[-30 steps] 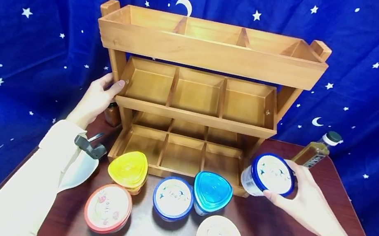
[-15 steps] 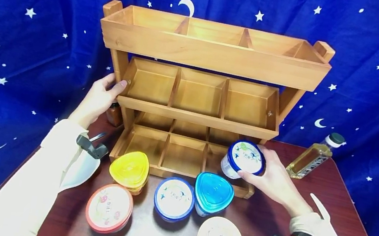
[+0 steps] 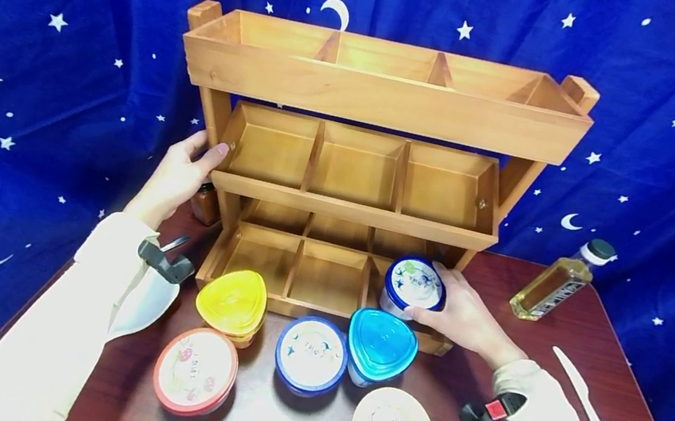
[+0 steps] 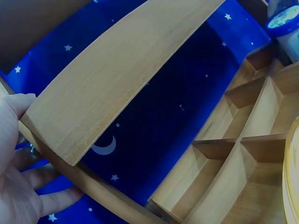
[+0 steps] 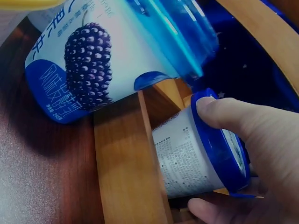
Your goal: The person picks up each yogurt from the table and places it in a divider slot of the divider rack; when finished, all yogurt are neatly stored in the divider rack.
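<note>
Head view: gripped tub (image 3: 411, 290), lid (image 3: 418, 281) upward

This is a small curtained tabletop corner: a blue curtain (image 3: 668, 79) printed with stars and moons spans the upper frame, behind a wooden rack (image 3: 389, 104) on a dark reddish table (image 3: 596, 358); whether home or studio, the tight view hardly tells.

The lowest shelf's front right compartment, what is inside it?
A blue-lidded tub, held by the right hand, is partly inside. The front wall hides its base; the floor beneath cannot be seen.
</note>
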`<state>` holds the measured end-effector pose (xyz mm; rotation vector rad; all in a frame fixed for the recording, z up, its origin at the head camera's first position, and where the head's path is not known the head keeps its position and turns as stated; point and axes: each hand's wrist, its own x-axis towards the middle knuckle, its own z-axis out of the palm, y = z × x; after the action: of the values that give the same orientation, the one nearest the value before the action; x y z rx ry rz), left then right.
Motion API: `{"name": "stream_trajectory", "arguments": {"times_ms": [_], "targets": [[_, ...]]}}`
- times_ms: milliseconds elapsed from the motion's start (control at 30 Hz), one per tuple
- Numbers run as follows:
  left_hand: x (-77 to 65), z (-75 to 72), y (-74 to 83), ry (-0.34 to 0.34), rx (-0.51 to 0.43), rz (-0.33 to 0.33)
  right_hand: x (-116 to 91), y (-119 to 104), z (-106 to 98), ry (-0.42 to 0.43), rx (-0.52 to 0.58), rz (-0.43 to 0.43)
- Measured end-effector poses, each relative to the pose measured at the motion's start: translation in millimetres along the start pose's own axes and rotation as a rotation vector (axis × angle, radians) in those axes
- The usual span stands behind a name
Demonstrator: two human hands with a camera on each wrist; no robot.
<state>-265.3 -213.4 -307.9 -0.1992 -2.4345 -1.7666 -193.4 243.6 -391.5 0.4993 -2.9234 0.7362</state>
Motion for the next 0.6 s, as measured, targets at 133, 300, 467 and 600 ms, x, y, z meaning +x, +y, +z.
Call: {"name": "stream_trajectory", "arguments": {"times_ms": [133, 300, 467, 600], "targets": [[0.2, 0.6, 0.3, 0.001, 0.003, 0.001, 1.7, -0.6, 2.1, -0.029, -0.024, 0.005], [-0.4, 0.0, 1.2, 0.002, 0.023, -0.001, 2.8, 0.5, 3.6, -0.061, -0.028, 0.026], [-0.7, -0.3, 1.0, 0.007, 0.026, 0.002, 2.4, 1.0, 3.9, -0.069, -0.009, 0.012], [-0.5, 0.7, 0.4, 0.007, 0.009, 0.003, -1.0, 1.9, 1.1, -0.052, 0.011, 0.002]]}}
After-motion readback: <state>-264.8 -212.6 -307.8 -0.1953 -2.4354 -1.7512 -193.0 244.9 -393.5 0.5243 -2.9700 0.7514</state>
